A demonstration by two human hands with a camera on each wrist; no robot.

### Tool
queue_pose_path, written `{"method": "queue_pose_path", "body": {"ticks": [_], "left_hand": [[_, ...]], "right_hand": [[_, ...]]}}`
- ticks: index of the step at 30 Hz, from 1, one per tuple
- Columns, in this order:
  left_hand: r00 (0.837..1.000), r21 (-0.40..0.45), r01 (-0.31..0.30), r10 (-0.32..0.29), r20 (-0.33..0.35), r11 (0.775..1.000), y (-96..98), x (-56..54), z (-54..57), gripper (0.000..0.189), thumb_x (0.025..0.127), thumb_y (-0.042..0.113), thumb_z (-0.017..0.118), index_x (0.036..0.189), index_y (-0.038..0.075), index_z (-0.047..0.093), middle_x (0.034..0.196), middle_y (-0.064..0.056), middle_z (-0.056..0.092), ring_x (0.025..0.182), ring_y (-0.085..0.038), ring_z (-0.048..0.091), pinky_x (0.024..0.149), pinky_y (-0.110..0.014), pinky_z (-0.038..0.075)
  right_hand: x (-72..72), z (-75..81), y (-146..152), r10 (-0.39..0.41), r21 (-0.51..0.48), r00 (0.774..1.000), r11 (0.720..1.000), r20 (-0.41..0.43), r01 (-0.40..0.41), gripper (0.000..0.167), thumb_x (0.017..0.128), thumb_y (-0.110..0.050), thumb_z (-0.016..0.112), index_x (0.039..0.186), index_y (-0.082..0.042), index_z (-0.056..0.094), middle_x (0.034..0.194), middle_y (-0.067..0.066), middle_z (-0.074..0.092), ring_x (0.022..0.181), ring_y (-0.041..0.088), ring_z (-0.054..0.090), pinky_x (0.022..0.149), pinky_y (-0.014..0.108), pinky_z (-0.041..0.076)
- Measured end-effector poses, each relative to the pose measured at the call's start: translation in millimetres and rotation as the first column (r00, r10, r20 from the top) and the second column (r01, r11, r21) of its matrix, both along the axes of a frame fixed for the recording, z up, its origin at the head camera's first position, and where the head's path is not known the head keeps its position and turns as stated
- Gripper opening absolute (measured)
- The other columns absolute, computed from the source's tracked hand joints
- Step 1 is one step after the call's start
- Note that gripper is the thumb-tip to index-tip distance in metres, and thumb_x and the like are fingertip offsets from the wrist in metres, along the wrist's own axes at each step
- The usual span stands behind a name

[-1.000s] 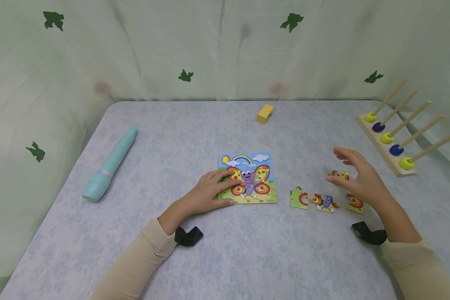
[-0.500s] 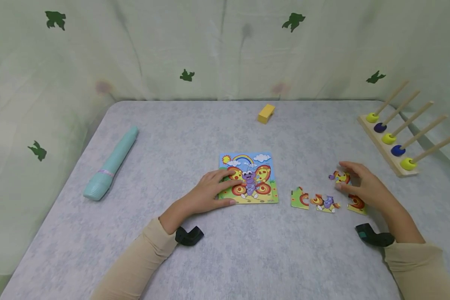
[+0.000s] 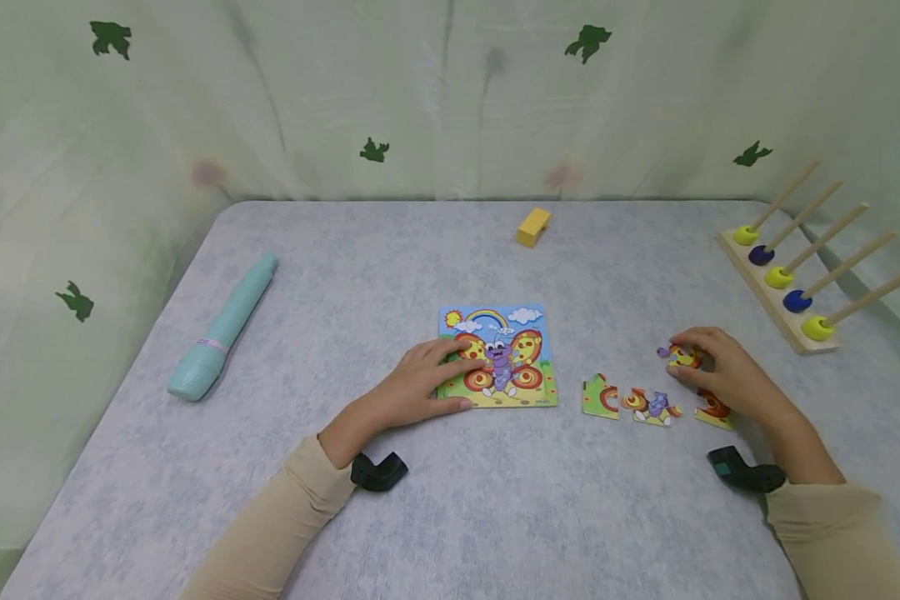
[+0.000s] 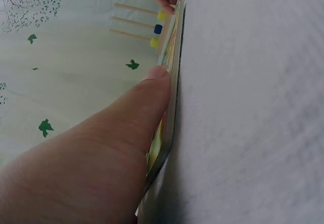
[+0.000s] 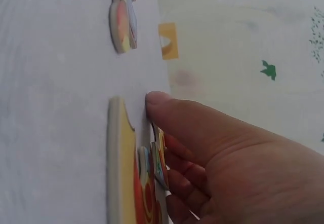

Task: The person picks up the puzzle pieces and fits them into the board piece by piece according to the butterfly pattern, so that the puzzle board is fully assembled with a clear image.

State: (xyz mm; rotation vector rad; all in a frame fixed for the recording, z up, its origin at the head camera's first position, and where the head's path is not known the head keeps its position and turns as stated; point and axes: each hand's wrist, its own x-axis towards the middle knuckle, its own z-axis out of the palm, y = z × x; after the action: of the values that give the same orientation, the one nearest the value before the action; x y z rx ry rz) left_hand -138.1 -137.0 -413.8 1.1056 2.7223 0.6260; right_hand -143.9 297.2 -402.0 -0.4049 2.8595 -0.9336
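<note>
A square butterfly picture puzzle (image 3: 534, 387) lies flat on the table. My left hand (image 3: 412, 385) rests on its left side, fingers spread over the picture and thumb along the front edge; the left wrist view shows this thumb (image 4: 144, 95) at the board's edge. To the right, my right hand (image 3: 731, 375) pinches a yellow-and-red wing puzzle piece (image 3: 682, 357) between thumb and fingers, low at the table. Nearer me lie three loose pieces: a green corner piece (image 3: 598, 397), a middle piece (image 3: 651, 407) and a red-swirl piece (image 3: 712, 410), partly under my right hand.
A wooden peg rack (image 3: 776, 287) with yellow and blue beads stands at the right. At the back lies a yellow block (image 3: 532, 227). A folded teal umbrella-like item (image 3: 223, 325) lies at the left. A pale curtain (image 3: 307, 100) closes off the back.
My right hand has come down onto the wing piece, and its thumb and fingers have closed in around it. The left hand has stayed on the puzzle.
</note>
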Motion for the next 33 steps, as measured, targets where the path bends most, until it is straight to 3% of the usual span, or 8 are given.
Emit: {"method": "queue_pose_path", "body": {"ticks": [7,11,17,21,26,33], "left_hand": [[1.000,0.003,0.003,-0.003,-0.004,1.000,-0.5,-0.1,-0.3,0.055,0.086,0.051,0.050,0.136,0.030,0.040,0.144,-0.003,0.024,0.129,-0.027,0.019,0.101,-0.047,0.015],[1.000,0.000,0.000,0.000,0.000,1.000,-0.5,0.4,0.3,0.055,0.086,0.051,0.051,0.136,0.030,0.040,0.143,-0.003,0.024,0.129,-0.027,0.019,0.101,-0.047,0.015],[1.000,0.008,0.002,-0.002,-0.005,1.000,0.0,0.2,0.2,0.055,0.086,0.051,0.051,0.136,0.030,0.040,0.143,-0.003,0.024,0.129,-0.027,0.019,0.101,-0.047,0.016],[1.000,0.007,0.001,-0.001,-0.005,1.000,-0.4,0.2,-1.2,0.055,0.086,0.052,0.050,0.136,0.030,0.040,0.143,-0.002,0.024,0.129,-0.026,0.019,0.102,-0.046,0.015],[1.000,0.019,0.000,0.001,-0.011,1.000,-0.7,0.6,-1.3,0.054,0.086,0.050,0.051,0.135,0.029,0.041,0.143,-0.002,0.025,0.129,-0.026,0.019,0.101,-0.046,0.015],[1.000,0.011,0.002,-0.002,-0.017,1.000,-0.3,0.3,0.8,0.054,0.087,0.051,0.050,0.135,0.029,0.042,0.143,-0.002,0.025,0.129,-0.026,0.020,0.102,-0.046,0.015]], "right_hand": [[2.5,7.8,-10.2,-0.084,0.010,0.996,0.996,0.043,0.084,0.054,0.087,-0.034,0.059,0.123,0.002,0.044,0.119,0.025,0.042,0.106,0.041,0.038,0.083,0.058,0.034],[6.1,17.9,-23.6,-0.104,-0.050,0.994,0.993,-0.033,0.102,0.052,0.085,-0.032,0.061,0.124,-0.001,0.046,0.119,0.019,0.046,0.103,0.035,0.043,0.078,0.052,0.040],[7.6,37.4,-56.9,-0.010,-0.148,0.971,0.989,-0.240,-0.026,0.044,0.082,-0.017,0.067,0.120,-0.001,0.053,0.114,0.012,0.053,0.094,0.021,0.046,0.079,0.030,0.039],[6.1,42.8,-86.4,0.063,-0.177,0.950,0.977,-0.306,-0.122,0.044,0.081,-0.015,0.068,0.121,-0.003,0.054,0.113,0.008,0.053,0.093,0.018,0.045,0.077,0.032,0.038],[1.7,38.3,-122.9,0.161,-0.214,0.947,0.951,-0.277,-0.224,0.044,0.080,-0.015,0.069,0.120,-0.005,0.054,0.115,0.006,0.052,0.093,0.018,0.043,0.077,0.044,0.039],[-10.4,19.2,-154.1,0.267,-0.157,0.946,0.942,-0.182,-0.296,0.042,0.079,-0.017,0.070,0.117,-0.004,0.057,0.115,0.009,0.054,0.108,0.026,0.044,0.088,0.045,0.036]]}}
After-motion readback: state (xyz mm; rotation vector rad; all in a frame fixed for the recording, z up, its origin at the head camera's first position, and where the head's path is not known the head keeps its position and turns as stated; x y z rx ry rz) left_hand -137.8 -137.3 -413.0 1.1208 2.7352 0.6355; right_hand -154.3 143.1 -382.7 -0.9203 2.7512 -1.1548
